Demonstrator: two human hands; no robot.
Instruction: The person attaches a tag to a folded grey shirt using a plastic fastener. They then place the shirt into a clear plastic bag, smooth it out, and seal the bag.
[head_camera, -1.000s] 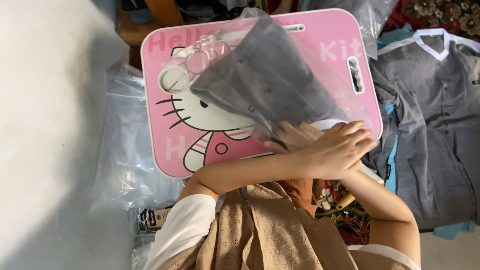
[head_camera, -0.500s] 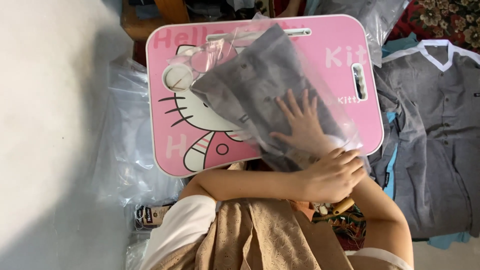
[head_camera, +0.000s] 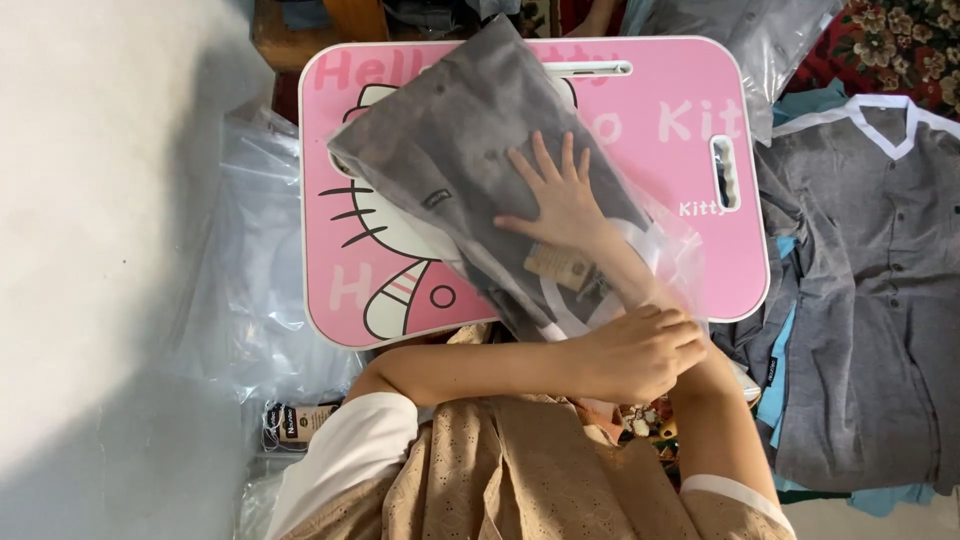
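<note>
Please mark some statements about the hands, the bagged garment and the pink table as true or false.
1. The right hand lies flat, fingers spread, inside the clear plastic bag on the folded grey garment. True.
2. The left hand rests on the floor. False: it grips the bag's open edge.
3. The bagged garment lies on a pink lap table. True.
4. A grey shirt lies spread out beside the table. True.
5. The garment in the bag is bright red. False: it is dark grey.
</note>
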